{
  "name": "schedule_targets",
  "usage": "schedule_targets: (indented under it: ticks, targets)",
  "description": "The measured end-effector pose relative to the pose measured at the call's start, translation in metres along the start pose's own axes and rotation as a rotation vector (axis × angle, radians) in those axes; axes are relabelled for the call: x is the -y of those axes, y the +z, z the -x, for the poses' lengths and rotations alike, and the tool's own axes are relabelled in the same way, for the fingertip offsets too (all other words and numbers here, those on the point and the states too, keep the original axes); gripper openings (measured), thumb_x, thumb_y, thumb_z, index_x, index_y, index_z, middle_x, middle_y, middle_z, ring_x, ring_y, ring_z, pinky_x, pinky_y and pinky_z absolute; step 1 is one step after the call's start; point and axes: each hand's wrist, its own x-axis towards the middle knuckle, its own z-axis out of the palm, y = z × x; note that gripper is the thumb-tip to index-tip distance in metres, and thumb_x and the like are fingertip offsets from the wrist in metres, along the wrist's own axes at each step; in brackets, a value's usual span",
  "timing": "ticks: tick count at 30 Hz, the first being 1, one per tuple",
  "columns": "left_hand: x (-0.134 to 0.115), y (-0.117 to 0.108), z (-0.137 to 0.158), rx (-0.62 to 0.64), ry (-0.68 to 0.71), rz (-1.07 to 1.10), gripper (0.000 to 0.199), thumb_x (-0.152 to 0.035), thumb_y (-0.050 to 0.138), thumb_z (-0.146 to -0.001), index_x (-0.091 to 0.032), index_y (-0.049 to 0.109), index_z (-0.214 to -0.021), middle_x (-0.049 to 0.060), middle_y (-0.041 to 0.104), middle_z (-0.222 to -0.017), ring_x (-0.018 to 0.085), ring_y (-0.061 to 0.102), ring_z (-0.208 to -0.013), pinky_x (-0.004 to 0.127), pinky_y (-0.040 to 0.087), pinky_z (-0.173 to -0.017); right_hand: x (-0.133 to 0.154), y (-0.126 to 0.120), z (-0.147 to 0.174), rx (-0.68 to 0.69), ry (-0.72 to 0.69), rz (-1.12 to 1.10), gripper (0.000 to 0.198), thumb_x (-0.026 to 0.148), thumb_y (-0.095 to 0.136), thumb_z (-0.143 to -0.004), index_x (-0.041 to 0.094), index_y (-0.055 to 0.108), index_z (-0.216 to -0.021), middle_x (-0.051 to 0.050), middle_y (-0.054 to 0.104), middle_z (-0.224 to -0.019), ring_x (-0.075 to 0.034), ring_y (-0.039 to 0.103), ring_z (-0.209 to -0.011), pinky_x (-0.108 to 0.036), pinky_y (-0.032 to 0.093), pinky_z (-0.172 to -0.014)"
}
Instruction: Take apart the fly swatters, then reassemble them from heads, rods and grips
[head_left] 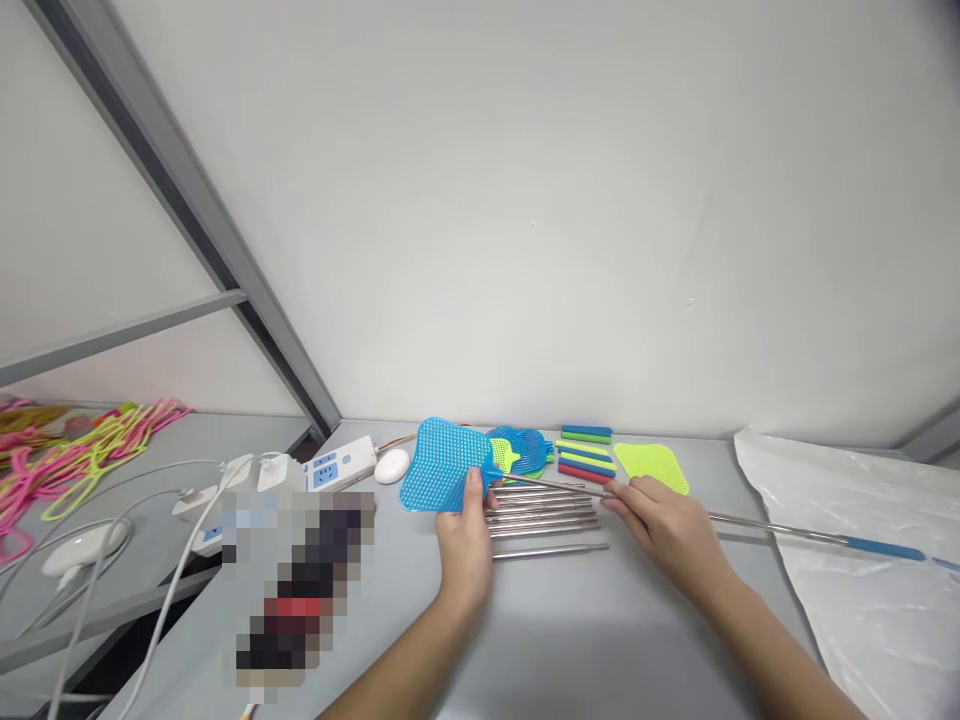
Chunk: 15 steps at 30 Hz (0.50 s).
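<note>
My left hand (463, 550) is closed around the neck of a blue perforated fly swatter head (448, 465), thumb on top. From that neck a thin metal rod (555, 483) runs right into the closed fingers of my right hand (667, 525). Beyond the right hand, a metal rod continues and ends in a blue grip (885, 549). Several loose metal rods (547, 551) lie side by side below the held rod. Behind them is a pile of blue and yellow-green swatter heads (531, 450). Coloured grip tubes (586, 455) and a yellow-green swatter head (652, 467) lie farther right.
White plastic sheeting (870, 620) covers the table's right end. On the left are a power strip (341, 465), a round white device (392, 466), white cables and a pixelated dark object (307, 590). Pink and yellow cords (82, 460) lie beyond a grey metal frame (180, 190).
</note>
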Motion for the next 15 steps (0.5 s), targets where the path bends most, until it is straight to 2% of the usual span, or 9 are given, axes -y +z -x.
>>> schedule_targets:
  ticks: [7,11,15]
  targets:
    - [0.002,0.0,-0.009,0.07,-0.02,0.001,0.03,-0.047,0.06,-0.081,-0.018,0.059,-0.072,0.0,0.059,-0.066,0.015,0.058,-0.066,0.029,0.044,-0.071,0.002,-0.008,0.0,-0.024,0.024,0.051,0.024,0.035,0.046,-0.095,0.023,0.067,-0.094,0.0,0.058,-0.066,-0.011,0.051,-0.06,-0.026,0.028,-0.054]
    - [0.002,0.002,0.0,0.116,-0.021,-0.072,0.03,-0.047,0.058,-0.082,-0.018,0.058,-0.073,0.0,0.06,-0.067,0.015,0.057,-0.067,0.028,0.043,-0.072,0.006,-0.006,-0.002,-0.048,0.024,0.036,0.025,0.035,0.046,-0.095,0.022,0.067,-0.091,0.001,0.057,-0.065,-0.01,0.05,-0.06,-0.025,0.027,-0.054]
    - [0.01,0.009,0.023,0.29,-0.08,-0.199,0.033,-0.047,0.055,-0.085,-0.017,0.06,-0.072,0.002,0.063,-0.07,0.015,0.056,-0.066,0.028,0.043,-0.07,0.022,-0.002,-0.006,-0.026,-0.031,0.005,0.024,0.035,0.046,-0.095,0.021,0.065,-0.09,0.001,0.058,-0.066,-0.011,0.051,-0.061,-0.026,0.026,-0.054]
